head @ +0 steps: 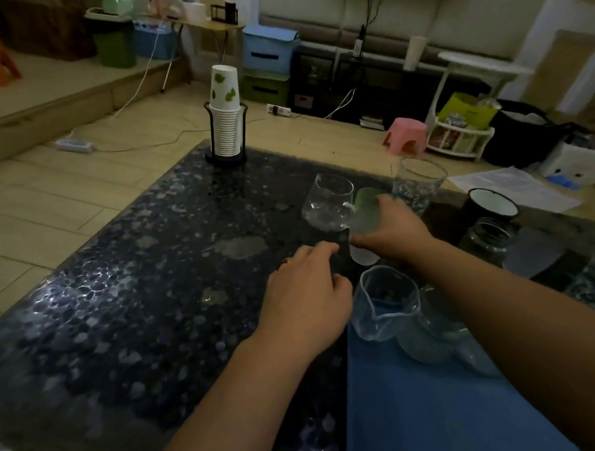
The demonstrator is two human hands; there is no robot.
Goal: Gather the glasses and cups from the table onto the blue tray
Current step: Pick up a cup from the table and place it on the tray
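Right hand (pixel 387 227) grips frosted green-tinted plastic cup (pixel 363 213), lifted just off the dark speckled desk (pixel 121 296) beside the clear stemless glass (pixel 327 202). Left hand (pixel 306 295) loosely curled, holding nothing. Keep cup upright, clear that glass, land it on bare flat blue tray (pixel 422 422).

Head view, both forearms bare and reaching forward from the lower edge. My left hand (pixel 306 295) lies palm down, fingers loosely curled and holding nothing; a ring shows on one finger (pixel 285 262), and the fingertips point toward the right hand. My right arm crosses in from the lower right, its forearm extended diagonally up and to the left. My right hand (pixel 391 226) is curled round a frosted green cup (pixel 364 213), thumb side toward me, gripping it at mid-height. The two hands lie near each other, apart.
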